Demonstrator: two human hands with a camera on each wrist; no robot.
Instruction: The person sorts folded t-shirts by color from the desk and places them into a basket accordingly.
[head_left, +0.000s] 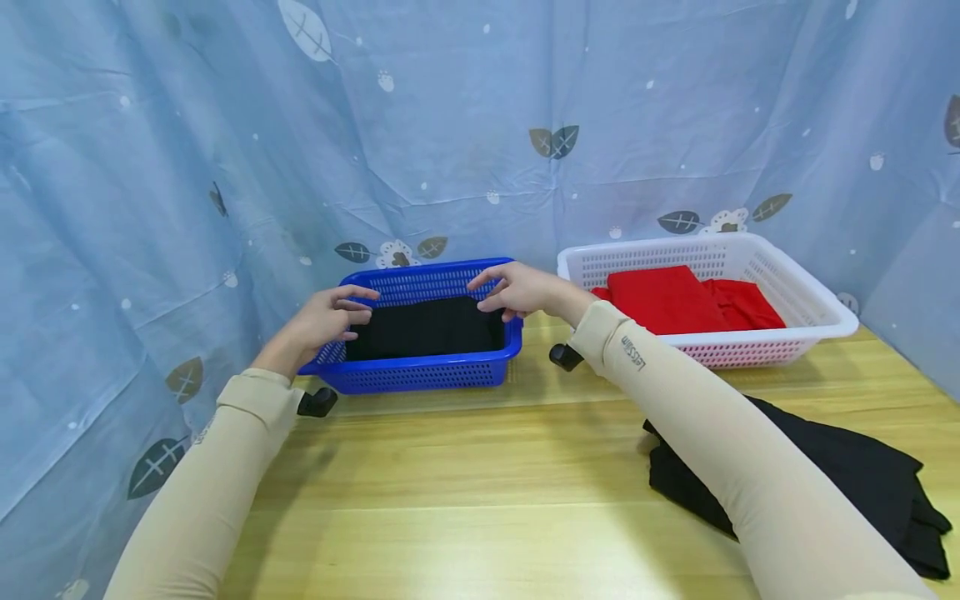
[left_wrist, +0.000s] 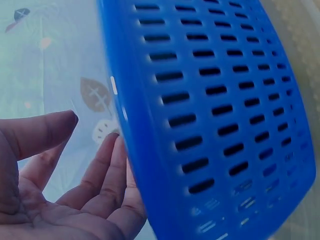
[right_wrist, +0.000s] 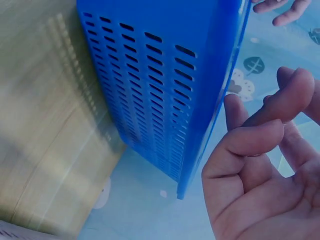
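Left of the frame's centre, we see a left hand (head_left: pixel 322 321) and a right hand (head_left: pixel 521 290), fingers loosely bent and holding nothing, at opposite ends of a blue basket (head_left: pixel 420 375) containing black cloth (head_left: pixel 431 327); red cloth (head_left: pixel 660 298) lies in a white basket (head_left: pixel 750 336), right.

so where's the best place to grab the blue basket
Probably the rim at both short ends, one hand coming from each side. The blue basket sits upright and its rim stands out past the perforated walls, so fingers could hook under it. The left hand and right hand are near those ends.
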